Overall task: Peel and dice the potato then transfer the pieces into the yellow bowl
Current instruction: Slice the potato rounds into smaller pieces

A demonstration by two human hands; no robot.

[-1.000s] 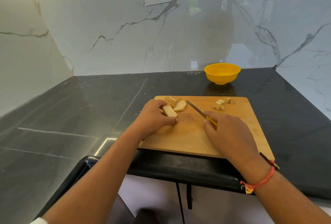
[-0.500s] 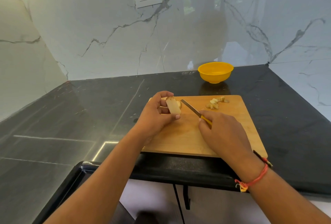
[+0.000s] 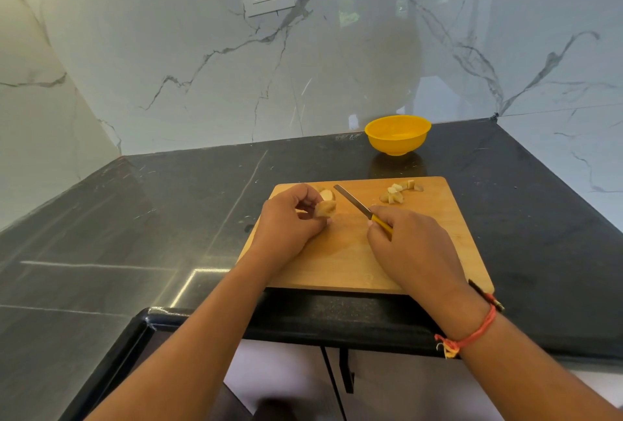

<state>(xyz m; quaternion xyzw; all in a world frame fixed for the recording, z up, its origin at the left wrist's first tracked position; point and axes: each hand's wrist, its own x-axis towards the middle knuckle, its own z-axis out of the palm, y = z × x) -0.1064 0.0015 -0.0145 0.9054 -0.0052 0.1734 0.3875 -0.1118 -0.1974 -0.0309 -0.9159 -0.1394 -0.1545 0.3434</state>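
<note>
A wooden cutting board lies on the black counter, close to its front edge. The left hand is over the board's far-left corner, its grip pinching 1 potato piece between the thumb and curled fingers; whether that piece touches the wood cannot be told. Just behind it, a pale potato slice rests on the board. The right hand has its grip curled round the yellow handle of a knife, whose blade points away and leftward, its tip near the held piece but apart from it. A small heap of diced pieces sits at the board's far-right part. The yellow bowl stands on the counter beyond the board, near the marble wall. An orange thread circles the right wrist.
</note>
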